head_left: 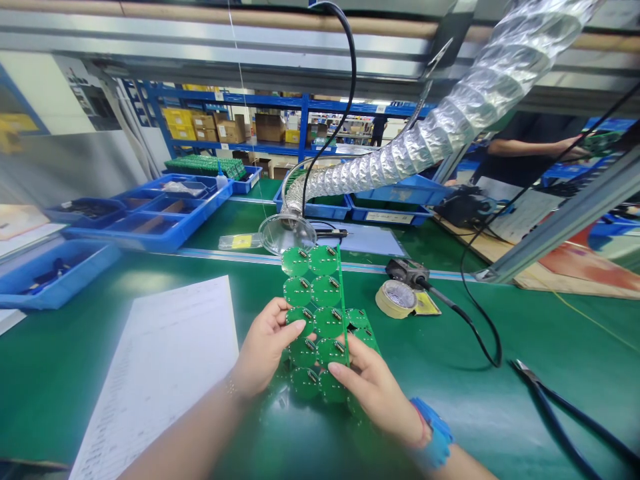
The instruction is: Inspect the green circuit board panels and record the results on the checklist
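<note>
The left hand (263,348) grips the left edge of the green circuit-board panel (327,290) between thumb and fingers; the right hand (374,385) closes likewise on its lower right edge. The panel is held over the desk (480,400). The paper sheet's (170,353) right edge lies just beside the left hand; wider working room separates the right hand from the pliers (532,378).
</note>
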{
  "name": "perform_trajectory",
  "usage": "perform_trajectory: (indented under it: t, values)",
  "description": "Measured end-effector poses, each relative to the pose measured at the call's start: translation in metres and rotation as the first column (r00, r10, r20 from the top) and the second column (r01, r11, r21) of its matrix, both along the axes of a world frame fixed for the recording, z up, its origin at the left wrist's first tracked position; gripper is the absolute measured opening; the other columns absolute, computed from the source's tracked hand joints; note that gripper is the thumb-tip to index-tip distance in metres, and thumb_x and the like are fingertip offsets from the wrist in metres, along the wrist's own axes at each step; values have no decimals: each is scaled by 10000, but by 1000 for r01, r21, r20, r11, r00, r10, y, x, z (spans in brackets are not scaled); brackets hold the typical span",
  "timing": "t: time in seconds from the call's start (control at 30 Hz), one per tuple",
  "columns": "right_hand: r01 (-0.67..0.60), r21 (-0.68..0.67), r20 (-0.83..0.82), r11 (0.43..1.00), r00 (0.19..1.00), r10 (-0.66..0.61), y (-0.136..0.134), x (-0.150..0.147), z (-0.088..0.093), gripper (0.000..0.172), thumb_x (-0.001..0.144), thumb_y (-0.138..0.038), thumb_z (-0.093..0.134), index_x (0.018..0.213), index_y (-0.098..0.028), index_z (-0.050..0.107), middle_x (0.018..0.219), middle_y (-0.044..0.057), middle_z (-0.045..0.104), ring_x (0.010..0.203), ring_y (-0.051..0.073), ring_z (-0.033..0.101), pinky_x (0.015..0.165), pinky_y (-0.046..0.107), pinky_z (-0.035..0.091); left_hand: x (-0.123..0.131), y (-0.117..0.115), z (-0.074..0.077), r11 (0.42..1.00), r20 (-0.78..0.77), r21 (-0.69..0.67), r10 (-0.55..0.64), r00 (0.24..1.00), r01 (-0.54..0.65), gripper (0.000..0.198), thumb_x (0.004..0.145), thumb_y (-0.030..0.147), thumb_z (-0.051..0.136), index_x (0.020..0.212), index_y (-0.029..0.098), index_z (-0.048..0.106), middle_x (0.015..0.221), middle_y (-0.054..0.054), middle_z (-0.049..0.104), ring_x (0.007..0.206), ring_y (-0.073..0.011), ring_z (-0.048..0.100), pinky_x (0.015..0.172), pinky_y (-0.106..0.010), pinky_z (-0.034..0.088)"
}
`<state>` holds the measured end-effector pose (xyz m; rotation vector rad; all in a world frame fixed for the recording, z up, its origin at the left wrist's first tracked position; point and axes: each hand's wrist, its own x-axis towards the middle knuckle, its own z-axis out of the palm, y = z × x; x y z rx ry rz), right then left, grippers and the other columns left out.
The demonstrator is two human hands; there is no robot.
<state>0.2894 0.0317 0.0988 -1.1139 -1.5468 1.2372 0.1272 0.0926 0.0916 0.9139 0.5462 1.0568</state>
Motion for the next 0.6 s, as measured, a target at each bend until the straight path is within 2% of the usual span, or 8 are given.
perform_trajectory:
  t: [0.1,0.2,0.4,0.53,0.6]
  values:
    - [-23,-50,-85,998,996,19,1,1,1,371,823,-323,515,1178,-224,472,1148,63,551,1054,202,512,898,361,436,0,-1,0,1000,11,-23,-5,1000,6,206,726,241,615,902,202,513,782,5,622,721,-143,615,641,-264,506]
    - [-22,-86,-153,996,988,8,2,2,2,375,810,-318,536,1168,-221,476,1124,62,563,1015,195,535,858,346,455,1,-2,1,998,25,-39,-41,999,42,292,740,258,599,1012,221,500,903,-28,633,787,-172,619,634,-279,514]
    - [-4,-63,-172,998,985,-7,3,3,5,324,810,-294,539,1121,-210,508,1052,48,588,913,165,560,826,320,452,1,-3,1,997,-40,9,-79,996,79,388,780,257,551,1153,244,444,931,-44,646,841,-183,612,709,-301,495]
    - [170,-48,-96,984,980,-174,6,11,9,272,817,-327,518,1055,-197,523,863,18,601,714,123,544,652,257,467,1,-1,-3,996,-110,26,-87,990,90,369,778,262,557,1138,256,474,896,-18,642,812,-141,601,725,-249,467]
    - [271,-33,-50,962,961,-272,8,16,10,223,810,-346,518,951,-176,540,735,-1,559,616,104,500,556,231,444,1,-1,-6,996,-155,29,-81,985,86,375,766,266,573,1130,266,483,820,8,631,756,-114,589,683,-212,455]
